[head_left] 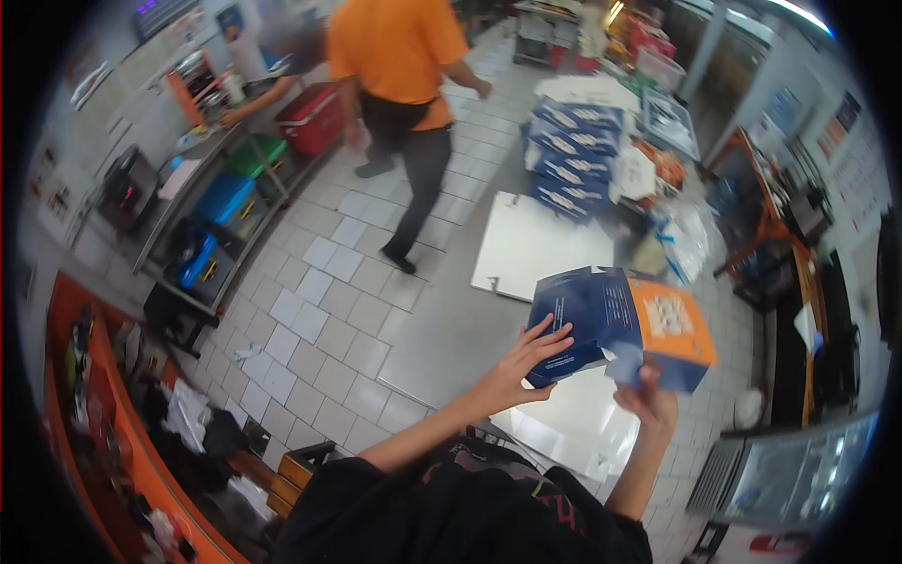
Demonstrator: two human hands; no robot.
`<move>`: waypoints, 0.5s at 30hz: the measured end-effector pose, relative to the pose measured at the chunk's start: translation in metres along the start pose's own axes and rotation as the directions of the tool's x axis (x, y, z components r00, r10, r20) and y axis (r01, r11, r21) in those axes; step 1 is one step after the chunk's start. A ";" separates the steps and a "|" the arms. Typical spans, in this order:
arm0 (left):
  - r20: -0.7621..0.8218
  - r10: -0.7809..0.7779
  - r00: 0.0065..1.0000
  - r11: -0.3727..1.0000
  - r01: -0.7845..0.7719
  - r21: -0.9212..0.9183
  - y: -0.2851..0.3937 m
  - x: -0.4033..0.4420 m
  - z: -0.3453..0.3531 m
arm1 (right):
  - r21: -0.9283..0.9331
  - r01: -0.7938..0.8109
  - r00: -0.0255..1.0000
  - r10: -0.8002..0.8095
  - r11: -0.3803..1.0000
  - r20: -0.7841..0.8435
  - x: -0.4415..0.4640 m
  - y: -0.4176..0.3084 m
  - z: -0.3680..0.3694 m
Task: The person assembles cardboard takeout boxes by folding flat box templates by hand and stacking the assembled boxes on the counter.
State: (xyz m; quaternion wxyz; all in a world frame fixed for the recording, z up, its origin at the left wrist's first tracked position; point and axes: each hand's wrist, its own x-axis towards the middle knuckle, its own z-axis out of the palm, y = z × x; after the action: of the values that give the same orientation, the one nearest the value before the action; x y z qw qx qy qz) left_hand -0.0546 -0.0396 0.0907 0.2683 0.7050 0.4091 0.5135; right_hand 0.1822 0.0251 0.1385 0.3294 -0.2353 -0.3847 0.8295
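Note:
A blue and orange cardboard box (587,315), printed with white lettering, is held above the metal table. One end of it faces me with flaps loose. My left hand (536,362) grips the blue side, fingers laid over the panel and thumb underneath. At the lower right, my right hand (650,399) pinches a flap near the orange side; part of its grip is blurred. Farther up the table, several blue printed cartons (573,160) lie in an overlapping stack. A white board (536,246) rests between that stack and the held box.
Clear plastic bags (686,235) and a plastic tray (669,122) lie along the table's right side. A person in an orange shirt (399,52) is on the tiled floor at left. Beyond, another person's arm (258,101) reaches over a metal shelf (174,202). An orange counter (117,423) stands lower left.

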 end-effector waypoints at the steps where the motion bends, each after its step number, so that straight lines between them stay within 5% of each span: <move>1: -0.029 -0.001 1.000 1.000 0.002 0.023 0.001 0.001 -0.004 | -0.110 -0.069 0.997 0.064 0.992 -0.044 0.004 0.002 0.003; 5: -0.136 -0.038 0.990 0.999 0.035 -0.028 0.011 0.007 -0.008 | -0.361 0.311 0.875 -0.413 0.879 -0.253 0.022 0.054 0.054; 7: -0.172 -0.041 0.984 0.999 0.040 -0.012 0.012 0.007 -0.014 | -0.805 0.136 0.812 -0.530 0.577 -0.243 0.019 0.060 0.039; 9: -0.085 -0.005 0.996 0.994 0.014 0.105 0.012 0.003 -0.022 | -0.990 0.055 0.599 -0.798 0.128 -0.070 0.019 0.053 0.041; 10: -0.063 0.017 0.998 0.983 -0.005 0.185 0.015 0.001 -0.024 | -0.969 -0.061 0.690 -0.692 0.238 -0.213 0.012 0.046 0.042; 15: -0.134 0.022 0.991 1.000 -0.019 0.021 0.018 0.001 -0.012 | -0.915 0.065 0.811 -0.556 0.398 -0.184 0.030 0.063 0.019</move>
State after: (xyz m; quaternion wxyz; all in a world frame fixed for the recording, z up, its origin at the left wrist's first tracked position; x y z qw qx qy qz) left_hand -0.0602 -0.0489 0.1095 0.2278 0.6756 0.4241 0.5584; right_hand 0.1269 0.0071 0.0955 0.3956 -0.4816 -0.7008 0.3470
